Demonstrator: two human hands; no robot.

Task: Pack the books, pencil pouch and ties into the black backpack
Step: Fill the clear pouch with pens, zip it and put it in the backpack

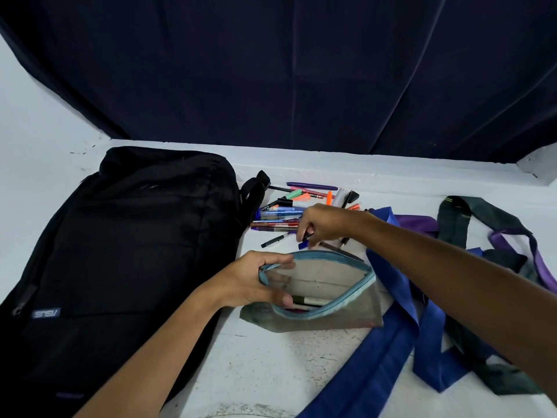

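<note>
White surface (265, 366) before a dark navy curtain (301, 70). Lying flat at left is a black fabric backpack (126, 251). Just beside it, the left hand (253, 282) grips the open rim of a translucent mesh pencil pouch with pale blue trim (325, 297). Beyond the pouch, the right hand (322, 224) pinches a pen from a scattered pile of coloured pens (289, 206). Blue, purple and dark green ties (401, 312) sprawl at right.
</note>
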